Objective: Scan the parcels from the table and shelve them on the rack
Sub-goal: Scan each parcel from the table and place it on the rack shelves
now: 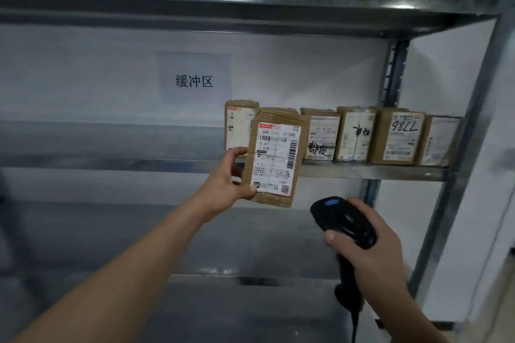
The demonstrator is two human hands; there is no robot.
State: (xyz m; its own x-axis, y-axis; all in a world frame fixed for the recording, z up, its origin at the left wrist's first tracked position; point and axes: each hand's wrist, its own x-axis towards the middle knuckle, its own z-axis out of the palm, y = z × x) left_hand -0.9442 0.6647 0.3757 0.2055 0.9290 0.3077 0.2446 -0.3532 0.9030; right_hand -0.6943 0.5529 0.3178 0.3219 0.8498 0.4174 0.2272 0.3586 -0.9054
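1 parcel up near rack shelf | L hand grips it | R hand grips scanner

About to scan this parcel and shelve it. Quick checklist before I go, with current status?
1. Left hand grips the parcel by its edge: ok.
2. Label faces out, thumb clear of the barcodes: ok.
3. Right hand holds the scanner: ok.
4. Scanner aimed at the label: cannot tell, no beam visible.
5. Shelf has bare space left of the shelved parcels: ok.
6. Parcel already scanned: cannot tell.
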